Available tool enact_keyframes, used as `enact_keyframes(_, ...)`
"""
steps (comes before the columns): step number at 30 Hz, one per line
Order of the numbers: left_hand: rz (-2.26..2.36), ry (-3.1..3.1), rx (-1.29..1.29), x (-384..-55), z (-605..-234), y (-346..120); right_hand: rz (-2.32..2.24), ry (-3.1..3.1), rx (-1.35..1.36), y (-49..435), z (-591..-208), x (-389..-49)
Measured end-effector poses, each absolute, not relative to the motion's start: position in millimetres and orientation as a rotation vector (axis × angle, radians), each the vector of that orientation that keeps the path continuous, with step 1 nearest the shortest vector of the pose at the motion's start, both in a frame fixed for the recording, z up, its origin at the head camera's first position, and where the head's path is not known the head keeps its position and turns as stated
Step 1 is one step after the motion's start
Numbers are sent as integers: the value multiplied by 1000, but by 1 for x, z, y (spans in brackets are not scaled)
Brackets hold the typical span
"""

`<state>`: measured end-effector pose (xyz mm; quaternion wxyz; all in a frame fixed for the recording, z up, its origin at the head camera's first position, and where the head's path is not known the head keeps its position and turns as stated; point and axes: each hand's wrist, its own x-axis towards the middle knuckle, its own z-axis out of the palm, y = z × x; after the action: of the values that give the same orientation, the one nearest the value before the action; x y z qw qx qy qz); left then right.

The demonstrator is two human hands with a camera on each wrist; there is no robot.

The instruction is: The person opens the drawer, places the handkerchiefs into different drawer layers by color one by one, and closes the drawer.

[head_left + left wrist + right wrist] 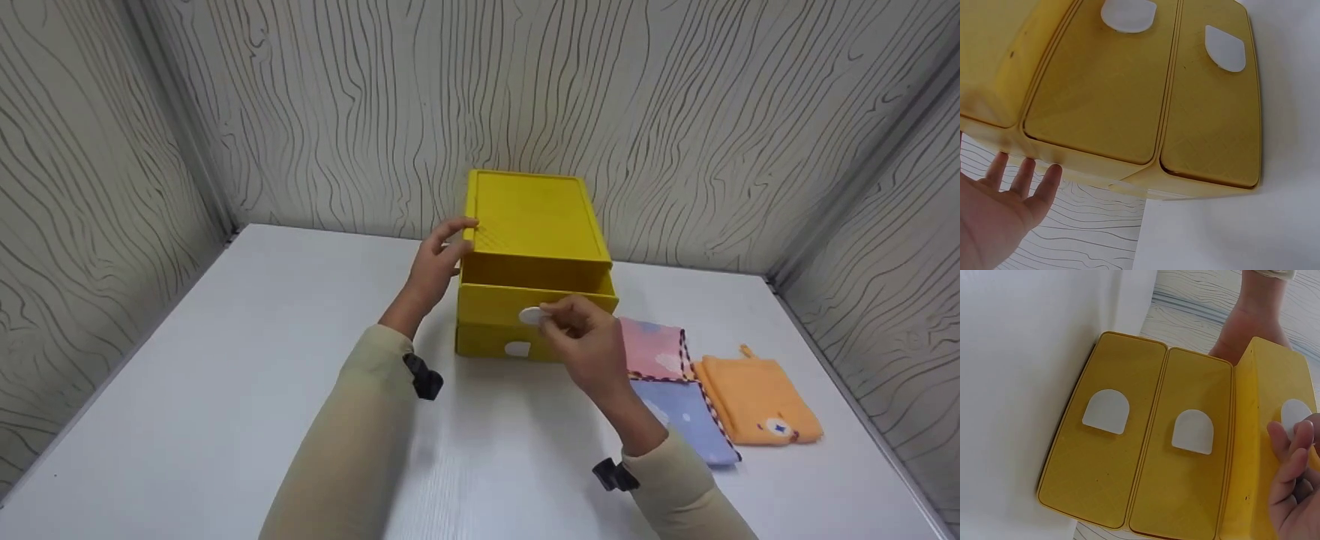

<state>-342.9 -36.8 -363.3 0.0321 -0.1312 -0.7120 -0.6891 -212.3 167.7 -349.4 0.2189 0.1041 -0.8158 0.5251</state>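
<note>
A yellow drawer box stands against the back wall, its top drawer partly pulled out. My right hand pinches the white handle on that drawer's front between thumb and fingers. My left hand touches the box's left side near the top, fingertips along its edge. In the left wrist view, its extended fingers lie against the side wall. Beneath the pulled drawer, the middle drawer and the bottom drawer sit closed, each with a white handle.
Right of the box on the white table lie a pink cloth, a blue cloth and an orange folded cloth. Wood-grain patterned panels enclose the table at the back and both sides.
</note>
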Motion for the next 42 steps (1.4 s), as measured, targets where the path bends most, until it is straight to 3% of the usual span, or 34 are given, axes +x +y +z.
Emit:
enact_keyframes(15,-2136,-2179,-399,-342,-362,-37,1435,-2270,349,182,-369,-218)
enact_keyframes(42,-2099,-2193,-390,-341,-363,-36,1277,-2379,464,184,-361,-182)
